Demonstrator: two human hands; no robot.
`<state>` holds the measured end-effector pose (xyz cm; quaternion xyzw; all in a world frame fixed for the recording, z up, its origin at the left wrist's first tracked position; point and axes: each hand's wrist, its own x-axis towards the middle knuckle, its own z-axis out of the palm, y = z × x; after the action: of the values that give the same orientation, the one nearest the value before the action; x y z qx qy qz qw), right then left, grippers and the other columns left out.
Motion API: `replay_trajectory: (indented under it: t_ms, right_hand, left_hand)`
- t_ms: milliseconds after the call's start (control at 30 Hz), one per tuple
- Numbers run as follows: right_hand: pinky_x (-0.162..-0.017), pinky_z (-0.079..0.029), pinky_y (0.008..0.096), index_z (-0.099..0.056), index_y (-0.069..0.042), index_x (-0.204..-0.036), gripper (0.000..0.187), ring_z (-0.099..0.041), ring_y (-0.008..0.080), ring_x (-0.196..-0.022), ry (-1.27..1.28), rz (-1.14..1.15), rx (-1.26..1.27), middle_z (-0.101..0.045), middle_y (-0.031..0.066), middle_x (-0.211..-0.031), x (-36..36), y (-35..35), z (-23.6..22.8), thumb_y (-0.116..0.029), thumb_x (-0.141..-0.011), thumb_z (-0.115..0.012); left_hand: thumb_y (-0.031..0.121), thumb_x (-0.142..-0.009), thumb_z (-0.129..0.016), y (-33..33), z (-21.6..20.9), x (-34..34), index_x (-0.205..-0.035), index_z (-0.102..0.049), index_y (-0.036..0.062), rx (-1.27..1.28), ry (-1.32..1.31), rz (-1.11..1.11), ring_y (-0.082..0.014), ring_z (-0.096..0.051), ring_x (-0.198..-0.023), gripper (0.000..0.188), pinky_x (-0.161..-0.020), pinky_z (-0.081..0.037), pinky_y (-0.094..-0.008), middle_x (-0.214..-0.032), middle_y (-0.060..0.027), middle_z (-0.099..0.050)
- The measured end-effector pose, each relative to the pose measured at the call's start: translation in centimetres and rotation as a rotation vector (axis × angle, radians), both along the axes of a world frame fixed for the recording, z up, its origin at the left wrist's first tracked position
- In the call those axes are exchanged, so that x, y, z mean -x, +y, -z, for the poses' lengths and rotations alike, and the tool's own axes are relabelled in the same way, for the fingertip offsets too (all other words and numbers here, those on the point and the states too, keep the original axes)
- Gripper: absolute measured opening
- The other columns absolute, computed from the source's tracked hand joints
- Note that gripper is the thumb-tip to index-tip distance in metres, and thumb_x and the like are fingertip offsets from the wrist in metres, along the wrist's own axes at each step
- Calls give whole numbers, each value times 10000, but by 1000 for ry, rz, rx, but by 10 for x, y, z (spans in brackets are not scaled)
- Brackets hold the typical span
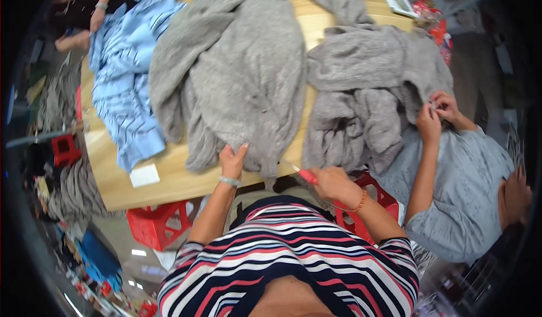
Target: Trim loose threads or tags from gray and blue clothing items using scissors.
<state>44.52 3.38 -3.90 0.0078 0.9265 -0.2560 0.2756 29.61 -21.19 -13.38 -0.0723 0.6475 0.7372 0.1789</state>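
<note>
A grey knitted garment (237, 74) lies spread on the wooden table in front of me. Its near edge is pinched in my left hand (232, 159), thumb on top. My right hand (339, 186) is wrapped round a small tool (307, 175) with a red handle and a thin metal shaft. The shaft points left, its tip beside the garment's lower edge; I cannot tell whether it touches the knit. Blur hides the exact shape of that tip.
Blue striped cloth (130, 85) and a white card (145, 176) lie to the left on the table (118, 190). At right, a co-worker's hands (436, 111) work at another grey knit piece (361, 63). Red stools (155, 226) stand under the near edge. Another person's hand (97, 19) rests near the blue cloth.
</note>
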Motion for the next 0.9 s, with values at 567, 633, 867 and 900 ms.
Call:
replay_trajectory:
  t_ms: [567,633,867,900]
  right_hand:
    - [-1107,-308,394,-221,-29,-1452,570,-346,244,-1339,806,760,1923,-295,115,-1485,36,197,-9,-241,-979,-460]
    - [-755,-418,280,-492,-47,-1186,388,-530,162,-935,366,901,1280,-535,89,-1139,-15,358,-121,-330,-928,-554]
    - [-393,-393,228,-578,-37,-919,268,-577,122,-497,414,1153,212,-652,61,-694,74,224,-61,-304,-907,-595]
    - [-391,-389,233,-572,-31,-925,255,-554,114,-480,465,1098,161,-652,61,-695,76,188,-63,-284,-907,-594]
  left_hand:
    - [108,-747,-678,155,-220,-6,-1106,-571,33,-455,940,1034,-331,-509,-1092,383,-988,-344,-456,-1041,-127,-558]
    - [119,-778,-667,174,-220,-19,-1136,-568,44,-522,919,1010,-345,-503,-1104,379,-995,-341,-468,-1071,-136,-552]
    - [152,-759,-699,133,-135,-1,-1225,-530,63,167,960,800,-371,-449,-1209,504,-1004,-361,-451,-1192,-165,-516]
    - [158,-694,-700,116,-102,9,-1194,-534,55,324,1005,624,-382,-459,-1171,537,-980,-373,-472,-1213,-187,-514]
